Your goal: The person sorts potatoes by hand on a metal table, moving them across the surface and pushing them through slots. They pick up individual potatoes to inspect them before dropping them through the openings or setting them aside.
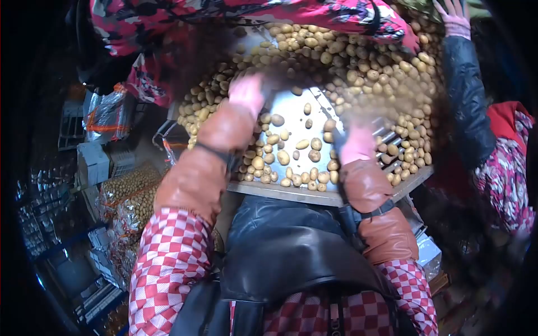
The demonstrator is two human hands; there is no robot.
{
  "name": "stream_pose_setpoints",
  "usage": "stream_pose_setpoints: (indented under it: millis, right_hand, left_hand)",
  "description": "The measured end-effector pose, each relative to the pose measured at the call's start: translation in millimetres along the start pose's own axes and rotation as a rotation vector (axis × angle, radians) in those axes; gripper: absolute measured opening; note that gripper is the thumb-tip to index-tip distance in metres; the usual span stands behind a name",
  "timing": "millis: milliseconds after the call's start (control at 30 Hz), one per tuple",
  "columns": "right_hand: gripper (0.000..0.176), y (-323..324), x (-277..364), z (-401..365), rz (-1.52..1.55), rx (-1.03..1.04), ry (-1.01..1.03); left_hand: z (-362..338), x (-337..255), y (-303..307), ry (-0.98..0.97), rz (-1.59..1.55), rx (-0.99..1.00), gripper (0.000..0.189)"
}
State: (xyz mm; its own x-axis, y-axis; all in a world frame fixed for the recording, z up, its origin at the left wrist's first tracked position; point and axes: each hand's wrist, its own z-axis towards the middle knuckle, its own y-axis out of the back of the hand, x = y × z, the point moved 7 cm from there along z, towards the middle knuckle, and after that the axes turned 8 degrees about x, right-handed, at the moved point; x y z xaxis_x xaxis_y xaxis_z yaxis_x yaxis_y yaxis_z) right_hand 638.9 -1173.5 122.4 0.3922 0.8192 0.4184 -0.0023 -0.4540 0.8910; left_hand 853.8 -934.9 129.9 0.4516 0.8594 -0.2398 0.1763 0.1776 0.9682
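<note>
Many small yellow-brown potatoes [412, 84] lie heaped over a sorting table, thickest at the back and right. Loose ones are scattered across its bare metal sheet [288, 115] in the middle. My left hand [250, 88], in a pink cuff, reaches to the far left part of the potatoes; its fingers are smeared by motion. My right hand [354, 134] is over the right side of the sheet beside the slotted metal part, close to the heap. Its fingers are blurred too, so what either hand holds cannot be made out.
A raised wooden edge [291, 192] borders the table nearest me. Across it, a person's patterned sleeve [336, 15] reaches over the potatoes; another person's gloved hand [457, 22] is at the far right. Full bags of potatoes [131, 185] and boxes [92, 162] stand on the left.
</note>
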Motion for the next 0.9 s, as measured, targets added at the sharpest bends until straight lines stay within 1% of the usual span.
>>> stream_pose_setpoints:
  millis: [33,67,100,133,167,200,267,300,333,367,400,433,500,533,567,600,633,700,733,767,800,833,900]
  right_hand:
    - [0.062,-5,20,-9,-0.114,-0.063,0.046]
    - [0.063,-12,33,-13,-0.119,0.181,0.048]
    - [0.059,-28,41,-24,-0.149,0.158,0.238]
    - [0.055,-27,45,-30,-0.031,0.158,0.320]
    - [0.052,-25,46,-38,0.088,0.162,0.406]
    - [0.052,-27,38,-45,0.082,0.167,0.397]
    - [0.039,-14,16,-57,0.403,0.003,0.383]
    - [0.035,-6,7,-62,0.433,-0.067,0.350]
    - [0.034,-2,-5,-69,0.470,-0.064,0.296]
    - [0.033,3,-16,-77,0.506,-0.062,0.238]
    - [0.032,9,-25,-86,0.444,-0.128,0.252]
    - [0.032,13,-35,-93,0.453,-0.124,0.205]
    - [0.032,15,-54,-106,0.371,-0.154,0.194]
    - [0.036,12,-68,-113,0.430,-0.122,0.127]
    - [0.036,16,-73,-118,0.436,-0.126,0.098]
    - [0.037,12,-88,-123,0.468,-0.145,0.083]
    - [0.038,8,-103,-127,0.499,-0.164,0.067]
    - [0.038,3,-128,-135,0.547,-0.166,-0.090]
    - [0.041,1,-135,-133,0.556,-0.116,-0.134]
    - [0.045,0,-135,-129,0.493,-0.089,-0.104]
    - [0.047,3,-118,-125,0.464,-0.038,-0.101]
    - [0.049,8,-98,-120,0.432,0.011,-0.094]
    - [0.053,-5,-89,-109,0.292,0.112,-0.069]
  left_hand:
    - [17,-32,24,0.095,-0.044,0.209,0.042]
    - [30,-66,52,0.195,-0.066,0.416,0.050]
    - [59,-38,12,0.033,-0.077,-0.017,0.063]
    - [64,-47,-12,0.039,0.152,0.144,0.064]
    - [60,-50,-25,0.045,0.264,0.228,0.064]
    - [55,-53,-38,0.043,0.375,0.310,0.065]
    - [21,-44,-42,0.013,0.074,0.283,0.069]
    - [-8,-46,-32,-0.013,0.070,0.268,0.073]
    - [-30,-34,-39,-0.086,0.151,0.279,0.072]
    - [-61,-27,-37,-0.177,0.178,0.171,0.070]
    - [-83,-14,-42,-0.279,0.267,0.098,0.066]
    - [-99,-2,-38,-0.294,0.183,0.057,0.064]
    - [-120,18,-26,-0.158,0.139,0.068,0.063]
    - [-124,33,-22,-0.035,0.076,0.117,0.063]
    - [-130,48,-20,0.092,0.014,0.162,0.063]
    - [-142,56,-15,0.208,0.024,0.098,0.059]
    - [-152,54,-15,0.221,0.026,0.088,0.059]
    - [-170,42,-2,0.461,0.139,0.003,0.057]
    - [-169,11,11,0.412,0.171,-0.017,0.052]
    - [-166,1,-11,0.214,-0.047,-0.026,0.047]
    - [-162,-36,-14,-0.008,-0.040,0.021,0.042]
    - [-158,-75,-9,-0.201,-0.250,0.311,0.044]
    - [-168,-103,-35,-0.679,-0.118,0.068,0.039]
